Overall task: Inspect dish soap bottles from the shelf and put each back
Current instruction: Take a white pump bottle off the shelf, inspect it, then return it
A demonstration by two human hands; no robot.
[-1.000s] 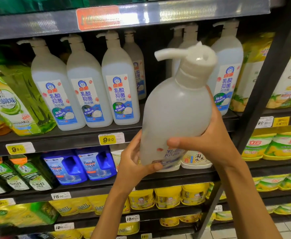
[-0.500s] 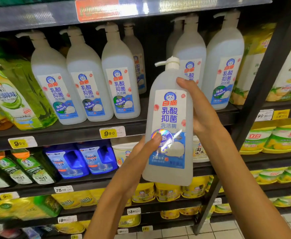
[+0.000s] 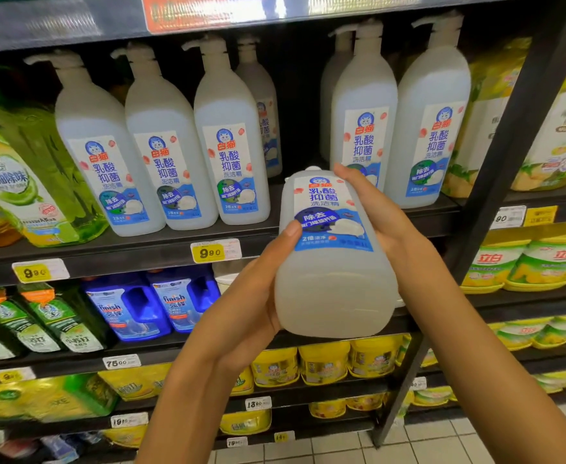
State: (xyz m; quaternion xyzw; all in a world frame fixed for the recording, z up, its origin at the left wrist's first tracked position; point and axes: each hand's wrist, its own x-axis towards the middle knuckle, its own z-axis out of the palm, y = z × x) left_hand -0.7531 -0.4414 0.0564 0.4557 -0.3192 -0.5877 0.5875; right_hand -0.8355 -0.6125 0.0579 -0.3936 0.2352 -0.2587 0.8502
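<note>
Gripping translucent rounded bottle [image 3: 333, 262], left hand [image 3: 241, 316], right hand [image 3: 380, 212]

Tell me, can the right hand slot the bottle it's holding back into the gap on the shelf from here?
Probably yes. The gap between the bottle rows looks open at the front, with only one bottle set far back. The held bottle is tipped, base toward the camera, gripped by the right hand and left hand; it needs righting first.

Both forearms reach up and forward. Left hand [image 3: 251, 296] cups the bottle [image 3: 335, 262] from the left, thumb along its side. Right hand [image 3: 378, 209] grips its right side, fingers curled over the upper edge.
</note>
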